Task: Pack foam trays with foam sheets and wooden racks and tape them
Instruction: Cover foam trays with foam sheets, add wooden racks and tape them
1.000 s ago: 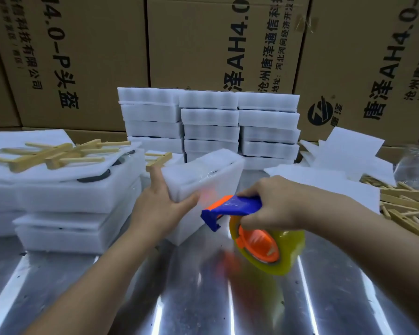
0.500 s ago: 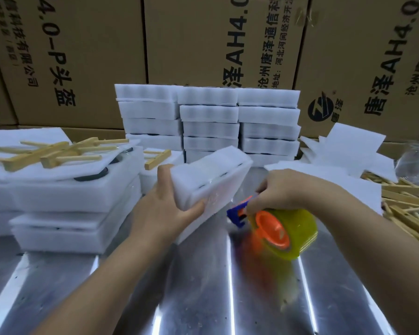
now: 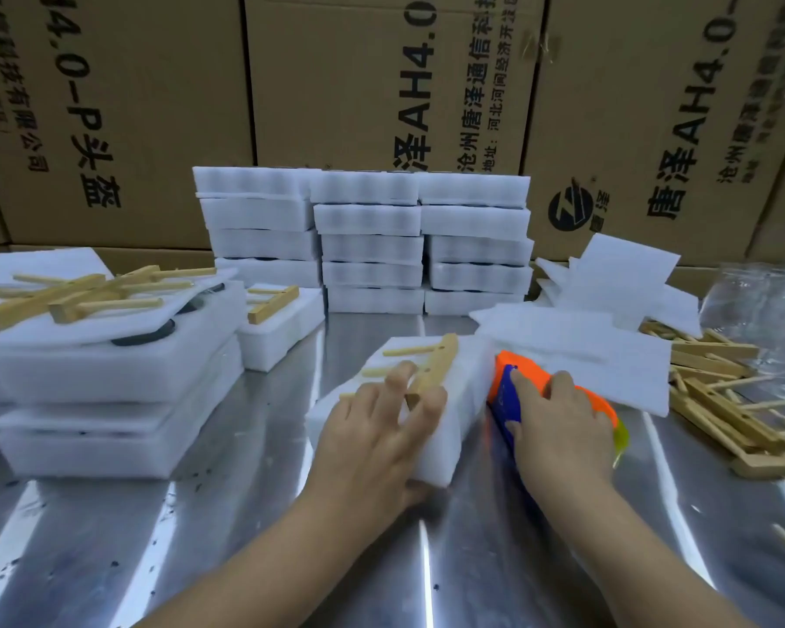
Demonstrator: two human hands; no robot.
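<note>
white foam tray [image 3: 465,394] lies flat at the centre of the steel table [image 3: 245,537], a wooden rack [image 3: 436,362] on its top. left hand [image 3: 372,428] bears down on the top, fingers straight and spread apart, two of them across the rack; the thumb is not clearly shown. right hand [image 3: 558,423] is curled tight round the dispenser [image 3: 504,387], whose orange-and-blue head touches the tray's right wall; the yellowish roll [image 3: 622,435] shows past the knuckles.

step in hand, as judged: laying tape along the right wall to bind the pack. to do it well:
- keep the left palm pressing straight down, so the rack cannot slide as the tape pulls.
- hold the dispenser head flush on the wall, not tipped, so the strip beds without creases.
- draw in one even stroke and carry the strip over an edge before cutting.

the foam looks soft, so a hard pull would likely dent a corner or drag the light tray over the slick metal. whether tape already adheres cannot be told.

outward: a stack [image 3: 368,247] of closed trays behind, open trays [image 3: 109,369] bearing racks at left, loose sheets [image 3: 576,351] and loose racks [image 3: 717,392] at right, cartons [image 3: 336,83] at the back.
</note>
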